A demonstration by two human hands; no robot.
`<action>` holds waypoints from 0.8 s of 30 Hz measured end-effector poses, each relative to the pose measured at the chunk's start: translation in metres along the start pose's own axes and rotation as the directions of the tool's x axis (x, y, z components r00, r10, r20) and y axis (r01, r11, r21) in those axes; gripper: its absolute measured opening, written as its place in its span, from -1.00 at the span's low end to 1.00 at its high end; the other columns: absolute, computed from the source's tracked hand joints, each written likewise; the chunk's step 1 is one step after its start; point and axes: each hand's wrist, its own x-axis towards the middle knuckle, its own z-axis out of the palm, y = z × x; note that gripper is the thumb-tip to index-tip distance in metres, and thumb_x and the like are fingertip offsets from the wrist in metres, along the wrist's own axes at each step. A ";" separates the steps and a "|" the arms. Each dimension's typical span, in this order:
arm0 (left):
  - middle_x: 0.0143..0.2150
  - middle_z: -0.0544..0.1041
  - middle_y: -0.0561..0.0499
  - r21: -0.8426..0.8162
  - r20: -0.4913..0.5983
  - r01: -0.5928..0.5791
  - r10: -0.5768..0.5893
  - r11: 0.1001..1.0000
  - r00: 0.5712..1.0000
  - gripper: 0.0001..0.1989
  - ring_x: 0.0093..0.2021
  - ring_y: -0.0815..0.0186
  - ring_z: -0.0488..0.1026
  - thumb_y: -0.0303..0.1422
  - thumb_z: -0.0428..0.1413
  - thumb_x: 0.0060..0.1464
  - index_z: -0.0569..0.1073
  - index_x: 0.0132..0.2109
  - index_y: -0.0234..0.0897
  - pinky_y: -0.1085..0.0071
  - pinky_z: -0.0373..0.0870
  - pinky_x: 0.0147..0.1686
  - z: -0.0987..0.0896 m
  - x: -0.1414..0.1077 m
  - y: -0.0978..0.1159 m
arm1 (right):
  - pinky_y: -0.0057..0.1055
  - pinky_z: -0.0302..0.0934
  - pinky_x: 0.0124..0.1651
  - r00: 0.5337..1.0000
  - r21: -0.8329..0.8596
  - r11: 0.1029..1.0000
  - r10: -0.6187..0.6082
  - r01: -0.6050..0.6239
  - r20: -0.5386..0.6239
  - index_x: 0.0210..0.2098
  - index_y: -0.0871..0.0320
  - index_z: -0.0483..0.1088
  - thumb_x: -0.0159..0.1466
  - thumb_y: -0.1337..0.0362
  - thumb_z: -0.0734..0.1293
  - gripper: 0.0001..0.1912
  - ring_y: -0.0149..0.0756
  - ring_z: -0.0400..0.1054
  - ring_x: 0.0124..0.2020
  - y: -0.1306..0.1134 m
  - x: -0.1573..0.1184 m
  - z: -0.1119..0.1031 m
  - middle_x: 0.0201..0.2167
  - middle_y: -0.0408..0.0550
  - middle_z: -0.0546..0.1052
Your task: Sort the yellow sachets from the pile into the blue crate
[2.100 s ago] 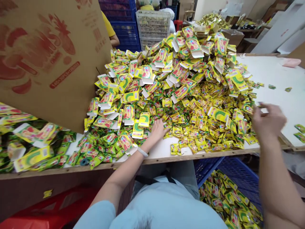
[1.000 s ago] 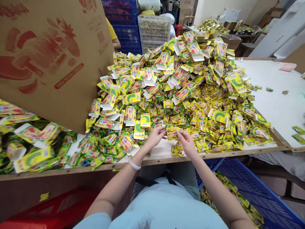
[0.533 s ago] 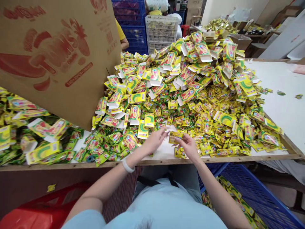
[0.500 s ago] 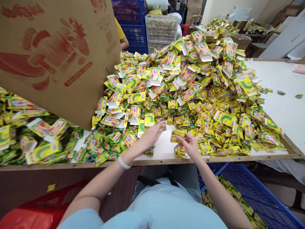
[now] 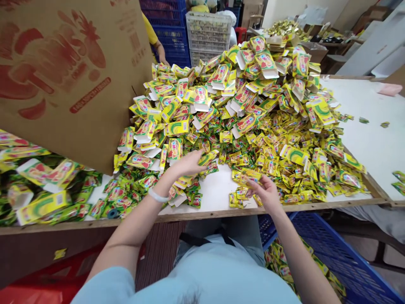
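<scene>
Cardboard carton point(image 5: 72, 84), blue crate point(image 5: 335, 249), heaped packets point(image 5: 268, 145)

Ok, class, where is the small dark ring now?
In the head view, the small dark ring lies at left, near the table's front edge, beside green packets.

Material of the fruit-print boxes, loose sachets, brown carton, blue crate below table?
Fruit-print boxes: likely paperboard, semi-gloss; crisp folds, white flaps.
Sachets: probably plastic film, shiny, crinkled; foil unclear.
Carton: likely cardboard, matte brown, flat panel.
Blue crate: likely moulded plastic, satin; lattice walls.
</scene>
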 end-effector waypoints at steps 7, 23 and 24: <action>-0.38 0.55 -0.03 -0.866 0.100 -0.071 0.310 0.495 0.946 -0.72 -0.36 0.26 0.51 -0.17 0.16 0.05 0.44 -0.24 -0.33 0.37 0.47 -0.31 0.043 -0.042 0.052 | -0.38 0.39 -0.54 0.926 -0.099 0.922 -0.368 0.375 0.083 -0.20 0.08 0.42 0.26 0.07 0.39 -0.76 -0.44 0.36 -0.58 -0.055 0.018 0.026 -0.21 -0.06 0.48; -0.45 0.36 0.15 -0.939 0.137 0.000 0.374 0.345 0.917 -0.62 -0.45 0.42 0.31 -0.23 0.32 -0.13 0.33 -0.27 -0.29 0.43 0.37 -0.39 0.064 -0.061 0.065 | -0.32 0.48 -0.10 0.581 -0.571 0.262 -0.648 0.778 0.493 0.07 0.04 0.41 0.33 0.45 0.26 -0.65 -0.21 0.52 -0.08 -0.048 -0.021 0.003 -0.07 0.08 0.55; -0.43 0.38 0.14 -0.942 0.126 -0.010 0.381 0.336 0.916 -0.63 -0.43 0.42 0.31 -0.23 0.32 -0.13 0.34 -0.28 -0.29 0.43 0.37 -0.36 0.065 -0.061 0.065 | -0.30 0.48 -0.08 0.556 -0.543 0.263 -0.668 0.798 0.495 0.08 0.02 0.40 0.31 0.47 0.27 -0.61 -0.21 0.52 -0.07 -0.045 -0.023 0.003 -0.06 0.07 0.56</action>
